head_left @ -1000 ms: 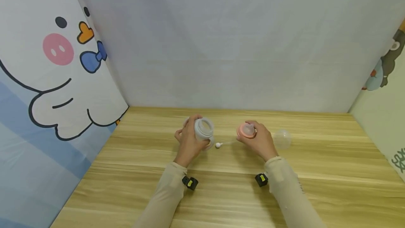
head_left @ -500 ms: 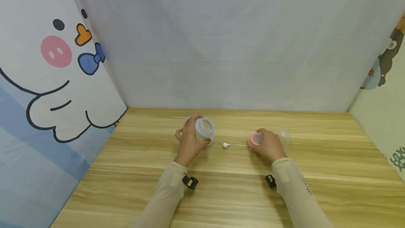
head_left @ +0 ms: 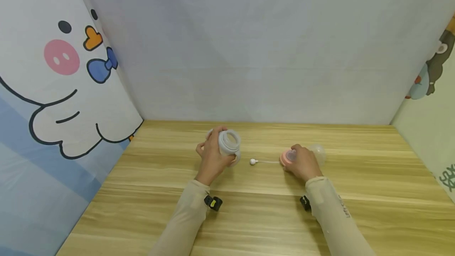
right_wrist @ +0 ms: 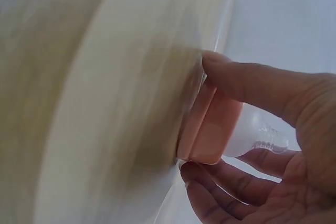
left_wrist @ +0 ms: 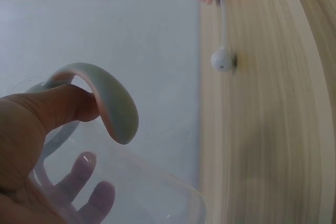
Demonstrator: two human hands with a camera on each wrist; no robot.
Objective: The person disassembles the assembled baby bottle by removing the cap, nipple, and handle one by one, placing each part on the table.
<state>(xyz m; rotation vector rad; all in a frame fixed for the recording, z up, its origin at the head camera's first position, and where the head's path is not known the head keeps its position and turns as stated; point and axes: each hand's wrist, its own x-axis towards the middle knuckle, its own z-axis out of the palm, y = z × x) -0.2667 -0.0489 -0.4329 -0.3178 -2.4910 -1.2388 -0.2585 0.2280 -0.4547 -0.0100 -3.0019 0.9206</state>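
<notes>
In the head view my left hand grips an open-topped clear baby bottle by its pale grey handled collar; the left wrist view shows my thumb through one curved handle. My right hand holds a pink bottle nipple collar with a clear nipple on it, thumb and fingers on opposite sides. The nipple points up and the collar's underside is right at the table. From the collar a thin white straw with a white ball weight stretches leftward along the table.
A clear dome cap stands just beyond my right hand, partly hidden by it. The wood-grain table meets a pale curtain at its back edge. Cartoon-printed cloth hangs on the left.
My right hand has moved right and down to the table with the pink collar, and the straw has shifted right with it. My left hand has stayed in place with the bottle.
</notes>
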